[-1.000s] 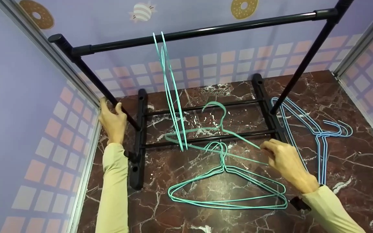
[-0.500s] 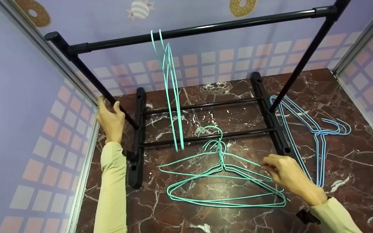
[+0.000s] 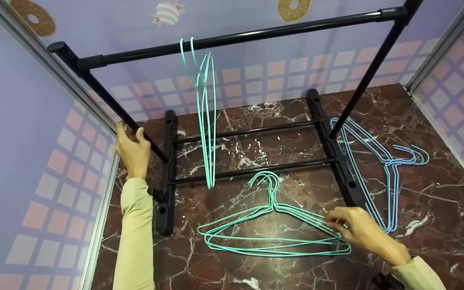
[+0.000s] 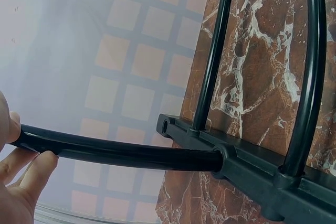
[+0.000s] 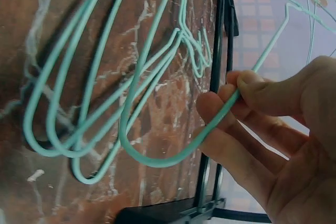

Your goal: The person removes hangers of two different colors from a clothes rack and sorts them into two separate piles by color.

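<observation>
My left hand (image 3: 133, 155) holds the left post (image 3: 108, 96) of a black clothes rack, low down near its foot. In the left wrist view, fingers and thumb (image 4: 41, 169) lie around that black tube. My right hand (image 3: 361, 229) pinches one end of a mint-green wire hanger (image 5: 173, 161) between thumb and fingers. This hanger overlaps several matching green hangers (image 3: 276, 255) lying on the floor, hooks gathered together. In the right wrist view its held end appears raised above them. Two more green hangers (image 3: 214, 121) hang by their hooks from the rack's top rail (image 3: 240, 38).
Several blue hangers (image 3: 401, 162) lie on the marble floor (image 3: 437, 225) beside the rack's right foot (image 3: 336, 161). Two low crossbars (image 3: 252, 171) join the feet. Patterned walls stand behind and on both sides, the left one close to my left hand.
My right hand has come down toward me, bringing its green hanger from over the crossbars onto the floor hangers. Both hanging hangers have swung slightly. My left hand stays on the post.
</observation>
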Demonstrator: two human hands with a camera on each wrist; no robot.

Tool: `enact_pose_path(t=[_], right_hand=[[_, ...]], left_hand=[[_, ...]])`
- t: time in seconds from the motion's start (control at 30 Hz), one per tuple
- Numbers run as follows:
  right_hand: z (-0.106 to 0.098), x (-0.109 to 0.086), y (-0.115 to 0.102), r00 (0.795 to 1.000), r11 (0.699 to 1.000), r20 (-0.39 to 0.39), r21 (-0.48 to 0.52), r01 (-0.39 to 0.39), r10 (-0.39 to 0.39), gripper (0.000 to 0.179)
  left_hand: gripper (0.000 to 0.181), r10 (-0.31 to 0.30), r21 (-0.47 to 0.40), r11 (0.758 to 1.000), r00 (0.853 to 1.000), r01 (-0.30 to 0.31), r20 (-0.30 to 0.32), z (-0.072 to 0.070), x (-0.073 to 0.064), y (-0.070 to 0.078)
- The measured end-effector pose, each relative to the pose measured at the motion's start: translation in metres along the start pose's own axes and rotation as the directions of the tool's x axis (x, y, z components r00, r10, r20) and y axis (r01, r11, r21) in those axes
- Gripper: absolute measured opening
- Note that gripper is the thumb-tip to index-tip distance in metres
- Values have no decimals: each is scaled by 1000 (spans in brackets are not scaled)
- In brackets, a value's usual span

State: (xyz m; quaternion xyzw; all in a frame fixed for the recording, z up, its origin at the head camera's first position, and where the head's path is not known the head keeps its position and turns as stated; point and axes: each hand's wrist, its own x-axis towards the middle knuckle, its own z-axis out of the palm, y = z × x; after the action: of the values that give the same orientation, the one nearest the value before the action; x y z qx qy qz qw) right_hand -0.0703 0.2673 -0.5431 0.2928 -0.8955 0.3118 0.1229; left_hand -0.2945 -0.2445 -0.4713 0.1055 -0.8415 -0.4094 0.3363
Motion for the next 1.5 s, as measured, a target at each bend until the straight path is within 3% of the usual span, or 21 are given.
enact_pose_path(t=[0.27,0.57,0.93,1.23,1.5], right_hand=[[9,-7,2,995,997,93,60,-42,36,17],[24,-10,11,998,996,-1,-67,-64,64,22],[31,-11,17,988,980,3,-133,-151,153,16],[37,-15,21,993,970,-9,-212,-115,116,17],[40,-18,23,986,963,33,-222,-152,163,23]], left_hand=[[38,-2,-18,1000,1000,2,-7,-3,-1,-4],[40,-19,6,1000,1000,19,5,-3,-2,-3],[38,-19,6,1000,1000,19,2,-2,-3,-1],[40,-22,4,1000,1000,22,-1,1,-2,-1],[40,18,0,1000,1000,-18,-18,1,-1,-1]])
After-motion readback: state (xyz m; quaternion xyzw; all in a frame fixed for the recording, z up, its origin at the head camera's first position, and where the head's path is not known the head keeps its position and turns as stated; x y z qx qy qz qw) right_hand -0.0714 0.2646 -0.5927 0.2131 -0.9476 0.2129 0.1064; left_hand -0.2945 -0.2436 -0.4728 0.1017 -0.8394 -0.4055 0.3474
